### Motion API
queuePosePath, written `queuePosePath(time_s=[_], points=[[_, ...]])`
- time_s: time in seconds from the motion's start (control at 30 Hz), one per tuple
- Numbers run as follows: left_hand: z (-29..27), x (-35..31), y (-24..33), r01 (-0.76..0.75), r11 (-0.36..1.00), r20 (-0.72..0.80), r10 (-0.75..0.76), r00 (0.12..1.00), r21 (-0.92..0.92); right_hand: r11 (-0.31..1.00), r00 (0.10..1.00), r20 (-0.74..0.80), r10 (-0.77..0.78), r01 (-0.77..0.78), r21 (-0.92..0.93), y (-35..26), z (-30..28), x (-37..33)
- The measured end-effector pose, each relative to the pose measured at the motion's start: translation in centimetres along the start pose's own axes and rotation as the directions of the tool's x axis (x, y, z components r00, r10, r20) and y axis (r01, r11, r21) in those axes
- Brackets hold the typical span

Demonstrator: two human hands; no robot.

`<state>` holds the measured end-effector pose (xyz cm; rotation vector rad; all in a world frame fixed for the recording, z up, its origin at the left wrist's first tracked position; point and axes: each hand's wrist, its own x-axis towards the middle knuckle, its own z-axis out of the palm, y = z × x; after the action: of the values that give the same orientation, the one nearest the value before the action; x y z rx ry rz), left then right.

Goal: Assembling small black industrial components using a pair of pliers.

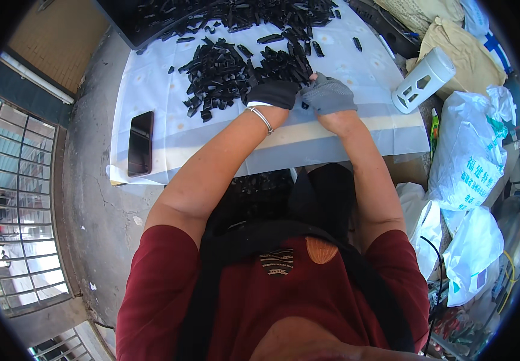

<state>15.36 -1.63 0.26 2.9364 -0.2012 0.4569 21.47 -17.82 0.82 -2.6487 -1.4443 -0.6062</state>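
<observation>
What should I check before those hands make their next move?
1. Left hand gloved: ok, black glove.
2. Right hand gloved: ok, grey glove.
3. Black pieces within reach: ok, piled beside the hands.
4. Grip on a piece: cannot tell, the gloves hide it.
5. Phone well away from the edge of the table: not ok, it lies near the front left corner.
6. White cup apart from both hands: ok.

Your view's bright, w/ glare thru tall dark metal-barred window (pixel 19 210) at L; fisheye bends edges, corners black.
</observation>
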Motion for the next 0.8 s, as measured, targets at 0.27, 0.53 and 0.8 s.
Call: queuePosePath(time_s=[0.27,0.53,0.8], points=[[-0.5,-4.7,-0.6,0.012,0.982,-0.182,-0.047,0.982,-0.187,0.876,0.946,-0.068,0.316,-0.264,0.403,-1.7,-0.4,-2.0],[-3.7,-10.2,0.1,0.429,-0.282,0.512,-0.406,0.757,-0.858,0.81,0.961,-0.242,0.135,0.034,0.585,-10.0,-2.2,-2.9],[-4.7,-13.2,0.5,0.319,0.498,0.215,-0.254,0.943,-0.806,0.796,0.98,-0.191,0.064,0.065,0.602,-11.5,-1.9,-3.5]])
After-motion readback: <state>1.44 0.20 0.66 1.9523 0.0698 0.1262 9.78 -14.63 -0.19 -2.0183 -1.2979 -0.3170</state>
